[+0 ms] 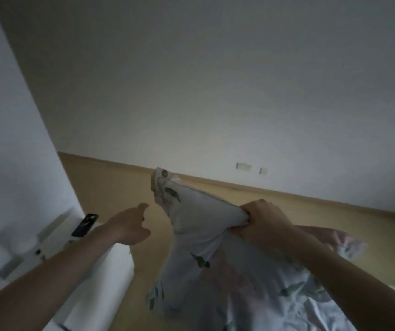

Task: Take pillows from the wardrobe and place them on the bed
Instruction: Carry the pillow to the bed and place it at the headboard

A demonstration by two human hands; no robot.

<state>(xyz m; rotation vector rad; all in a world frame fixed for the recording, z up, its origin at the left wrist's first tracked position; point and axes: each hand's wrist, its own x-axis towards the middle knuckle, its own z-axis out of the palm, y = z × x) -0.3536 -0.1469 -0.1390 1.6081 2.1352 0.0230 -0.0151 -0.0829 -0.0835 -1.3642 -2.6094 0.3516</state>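
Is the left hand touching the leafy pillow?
Apart. The head view shows the left hand open, with a strip of tan headboard visible between its fingers and the pillow, which only the right hand grips.

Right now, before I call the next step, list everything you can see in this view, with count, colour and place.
pillow: one, white with green leaf print, held up at centre, in front of the headboard.
bedding: one spread, white with green leaves and pink patches, lower right, under the pillow.
headboard: one, tan wood, a band running across the middle below the wall.
wall: grey-white, upper part of the view.
wall plates: two, white, on the wall at right of centre.
phone: one, black, on the white surface at left.
white surface: one, left side; small blurred items on it cannot be made out.
left hand: reaching forward, fingers loose, holding nothing.
right hand: grips the pillow's corner.
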